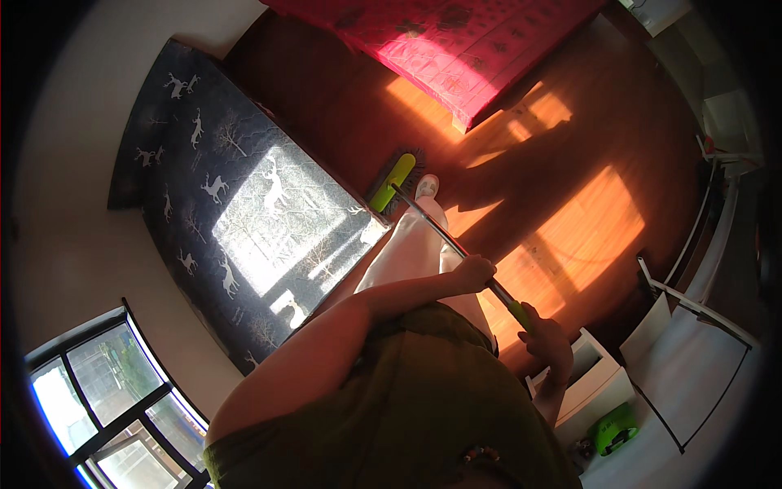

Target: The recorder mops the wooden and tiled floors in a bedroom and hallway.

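Note:
A mop point(440, 231) with a metal pole slants across the middle of the head view. Its green head point(396, 178), fringed in grey, rests on the wooden floor against the side of the dark bed. My left hand point(472, 275) is wrapped round the pole partway down. Higher up, near the green grip point(520, 314), my right hand point(546, 336) closes on the pole's end. My shoe point(427, 187) stands just beside the mop head.
On the left lies a bed with a dark deer-patterned cover point(213, 187); a red-covered bed point(481, 57) stands ahead. White furniture point(588, 367) and a green container point(612, 430) are close on my right. Sunlit patches mark the wooden floor point(582, 236).

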A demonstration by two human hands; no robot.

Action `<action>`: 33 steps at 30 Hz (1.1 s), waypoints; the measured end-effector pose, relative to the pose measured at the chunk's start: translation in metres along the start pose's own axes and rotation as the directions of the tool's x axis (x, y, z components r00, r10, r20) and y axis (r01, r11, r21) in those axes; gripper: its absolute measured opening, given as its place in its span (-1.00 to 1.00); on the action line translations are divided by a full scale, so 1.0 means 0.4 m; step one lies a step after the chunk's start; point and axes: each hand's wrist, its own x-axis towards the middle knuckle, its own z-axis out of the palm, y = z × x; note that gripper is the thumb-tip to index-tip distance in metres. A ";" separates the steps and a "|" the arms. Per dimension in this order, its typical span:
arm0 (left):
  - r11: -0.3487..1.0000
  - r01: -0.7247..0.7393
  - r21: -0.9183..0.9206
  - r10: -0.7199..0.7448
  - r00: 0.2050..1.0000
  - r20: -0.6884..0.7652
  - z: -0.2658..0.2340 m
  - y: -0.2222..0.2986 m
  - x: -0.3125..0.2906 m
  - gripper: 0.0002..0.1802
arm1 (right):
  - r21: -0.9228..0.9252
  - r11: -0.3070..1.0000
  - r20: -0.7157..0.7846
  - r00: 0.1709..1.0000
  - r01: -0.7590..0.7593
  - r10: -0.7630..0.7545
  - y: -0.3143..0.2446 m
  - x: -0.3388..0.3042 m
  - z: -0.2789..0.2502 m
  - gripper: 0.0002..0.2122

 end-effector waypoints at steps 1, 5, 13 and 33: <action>0.998 -0.045 0.045 0.042 0.998 0.050 -0.003 -0.021 0.018 -0.80 | -0.015 1.000 -0.014 1.000 0.015 -0.015 -0.005 0.003 -0.021 -0.39; 1.000 0.000 0.027 0.000 1.000 -0.012 -0.051 -0.100 0.051 -0.84 | -0.061 0.998 -0.020 0.999 0.027 -0.028 -0.048 0.073 -0.114 -0.33; 0.964 0.251 0.084 -0.255 0.966 0.036 -0.189 -0.416 0.094 -0.88 | -0.094 0.980 -0.025 0.984 0.175 -0.178 -0.189 0.392 -0.273 -0.33; 0.746 0.637 -0.193 -0.664 0.734 -0.145 -0.496 -0.918 0.024 -0.83 | -0.222 0.842 0.040 0.867 0.492 -0.496 -0.616 0.913 -0.492 -0.41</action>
